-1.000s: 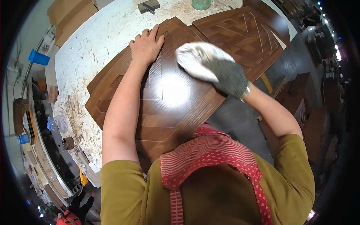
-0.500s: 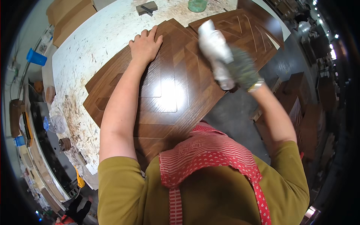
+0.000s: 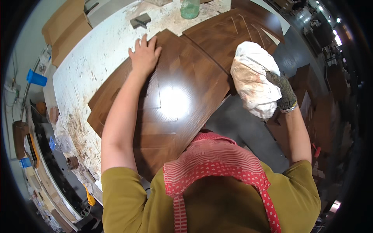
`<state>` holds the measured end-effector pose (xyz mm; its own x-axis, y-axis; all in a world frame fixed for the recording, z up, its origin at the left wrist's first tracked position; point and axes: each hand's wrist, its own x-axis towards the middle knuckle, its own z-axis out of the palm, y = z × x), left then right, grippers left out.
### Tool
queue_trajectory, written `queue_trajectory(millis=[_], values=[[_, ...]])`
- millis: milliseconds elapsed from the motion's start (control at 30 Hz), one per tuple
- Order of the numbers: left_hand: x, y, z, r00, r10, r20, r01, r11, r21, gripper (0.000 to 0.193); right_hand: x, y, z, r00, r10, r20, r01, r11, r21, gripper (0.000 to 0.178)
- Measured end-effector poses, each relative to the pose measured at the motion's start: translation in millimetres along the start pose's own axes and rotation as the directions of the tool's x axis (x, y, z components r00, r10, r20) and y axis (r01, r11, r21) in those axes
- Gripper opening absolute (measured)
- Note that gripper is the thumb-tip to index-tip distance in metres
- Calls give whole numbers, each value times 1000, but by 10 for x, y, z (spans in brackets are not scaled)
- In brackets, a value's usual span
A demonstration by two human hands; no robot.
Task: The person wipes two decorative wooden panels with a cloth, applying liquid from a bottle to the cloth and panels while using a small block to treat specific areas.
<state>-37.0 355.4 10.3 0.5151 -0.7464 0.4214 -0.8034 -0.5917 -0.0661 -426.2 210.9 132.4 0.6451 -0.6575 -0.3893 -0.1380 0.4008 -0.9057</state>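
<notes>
My bare left hand [image 3: 144, 55] rests with spread fingers on the far left part of a dark brown wooden panel [image 3: 194, 73]. The panel has grooved lines in its glossy face and lies on a white table. In a dark glove, my right hand [image 3: 285, 89] grips a bunched white cloth [image 3: 256, 77] with brown stains. The cloth is raised beside the panel's right edge, in front of a second brown panel [image 3: 221, 31]. Most of the fingers of this hand are hidden behind the cloth.
The paint-smeared white table [image 3: 93, 70] carries a green glass jar [image 3: 190, 9] and a small grey block [image 3: 140, 21] at the back. An open cardboard box [image 3: 64, 31] stands far left, near a blue cup [image 3: 37, 77]. Brown boxes [image 3: 301, 83] stand on the right.
My right hand has drawn the cloth off the panel's right side, toward me and to the right. My left hand stays on the panel, its fingers slightly shifted.
</notes>
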Motion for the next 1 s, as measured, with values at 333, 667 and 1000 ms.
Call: queue_trajectory(millis=[333, 667, 1000], values=[[874, 687, -45, 981, -68, 181, 192, 433, -881, 30, 669, 360, -91, 983, -31, 183, -101, 738, 667, 50], [2057, 1268, 930, 970, -204, 129, 196, 354, -914, 99, 1109, 561, -471, 978, -44, 203, -142, 576, 805, 46], [2441, 1147, 1482, 911, -355, 211, 365, 454, -812, 64, 1101, 603, -781, 733, -665, 140, 676, 693, -250, 42]])
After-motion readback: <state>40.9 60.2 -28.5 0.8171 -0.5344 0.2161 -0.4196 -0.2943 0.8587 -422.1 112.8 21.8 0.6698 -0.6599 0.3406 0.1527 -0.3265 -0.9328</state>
